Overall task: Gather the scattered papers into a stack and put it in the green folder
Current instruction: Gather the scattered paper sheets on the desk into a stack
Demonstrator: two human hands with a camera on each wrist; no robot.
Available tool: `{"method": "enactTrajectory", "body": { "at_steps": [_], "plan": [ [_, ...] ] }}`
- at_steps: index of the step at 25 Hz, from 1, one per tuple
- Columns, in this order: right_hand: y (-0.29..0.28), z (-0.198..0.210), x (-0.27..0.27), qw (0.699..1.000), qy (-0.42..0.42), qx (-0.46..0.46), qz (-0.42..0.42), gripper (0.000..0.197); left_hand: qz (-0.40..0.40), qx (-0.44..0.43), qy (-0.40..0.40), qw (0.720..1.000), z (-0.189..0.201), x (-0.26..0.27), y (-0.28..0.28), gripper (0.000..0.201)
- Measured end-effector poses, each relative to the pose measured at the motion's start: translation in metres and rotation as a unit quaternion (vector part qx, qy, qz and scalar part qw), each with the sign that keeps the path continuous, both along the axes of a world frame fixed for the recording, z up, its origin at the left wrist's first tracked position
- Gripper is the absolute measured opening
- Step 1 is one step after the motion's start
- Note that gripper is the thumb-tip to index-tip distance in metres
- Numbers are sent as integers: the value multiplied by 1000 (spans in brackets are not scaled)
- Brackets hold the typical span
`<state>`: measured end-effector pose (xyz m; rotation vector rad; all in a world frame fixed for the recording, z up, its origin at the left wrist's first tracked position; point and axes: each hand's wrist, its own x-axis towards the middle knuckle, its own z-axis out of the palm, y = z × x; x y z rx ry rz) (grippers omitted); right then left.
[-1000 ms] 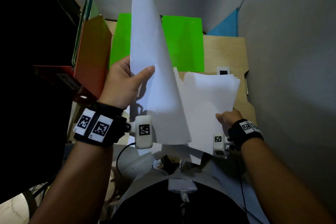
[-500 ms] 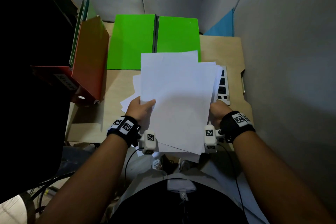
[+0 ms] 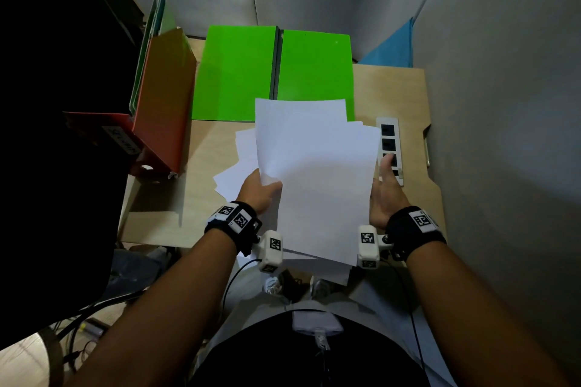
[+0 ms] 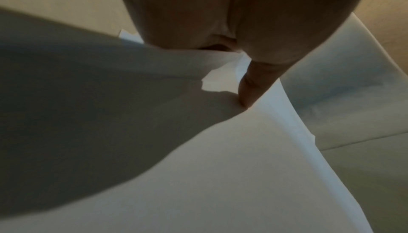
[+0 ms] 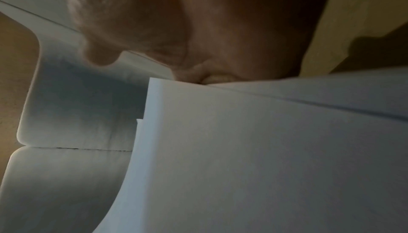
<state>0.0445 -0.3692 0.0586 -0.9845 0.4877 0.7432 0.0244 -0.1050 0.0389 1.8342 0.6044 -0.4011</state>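
The green folder (image 3: 239, 72) lies open and flat at the back of the wooden table (image 3: 408, 94). A loose stack of white papers (image 3: 314, 173) sits in front of it, overhanging the near edge, and it fills both wrist views (image 4: 220, 175) (image 5: 264, 149). My left hand (image 3: 261, 192) pinches the stack's left edge, thumb on top. My right hand (image 3: 385, 188) lies against the right edge with its one visible digit straight; the other fingers are hidden under the sheets. More white sheets (image 3: 232, 173) stick out askew under the stack on the left.
An orange binder (image 3: 166, 97) and green files stand at the table's left. A white power strip (image 3: 390, 141) lies right of the papers, beside my right hand. A blue sheet (image 3: 393, 47) leans in the back right corner. Grey walls close in behind and right.
The sheet my left hand held upright now lies on the stack. Both hands have come to the stack's sides, and the right hand's visible digit has straightened.
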Motion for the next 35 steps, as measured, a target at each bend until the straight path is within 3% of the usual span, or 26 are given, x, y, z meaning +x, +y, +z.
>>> {"method": "enactTrajectory", "body": {
  "at_steps": [2,4,9,12,15,21,24,28,31,35],
  "plan": [
    [0,-5,-3,995,-8,-96,4,79,-17,0,10,1000,-2,1,-5,36],
    [1,-14,-3,984,-46,-170,-33,55,-40,-2,12,999,-4,4,-8,38],
    [-6,-1,-5,964,-125,-213,-95,26,-30,-85,-66,994,10,12,-10,31],
    [-10,18,7,937,-237,-236,-105,37,8,-153,-144,978,32,25,-14,38],
    [-7,30,15,918,-298,-243,-98,44,31,-156,-197,967,48,34,-23,39],
    [-3,22,19,901,-287,-315,-82,40,49,-187,-229,954,54,30,-34,41],
    [-7,19,13,880,-317,-349,-44,51,27,-223,-220,949,54,26,-30,44],
    [-4,12,8,887,-294,-355,19,56,29,-254,-201,946,60,26,-34,54],
    [-6,12,10,876,-300,-376,-15,54,25,-231,-217,948,68,31,-42,63],
    [-19,11,23,882,-255,-381,-112,31,4,-200,-189,961,67,44,-40,75]
  ]
}}
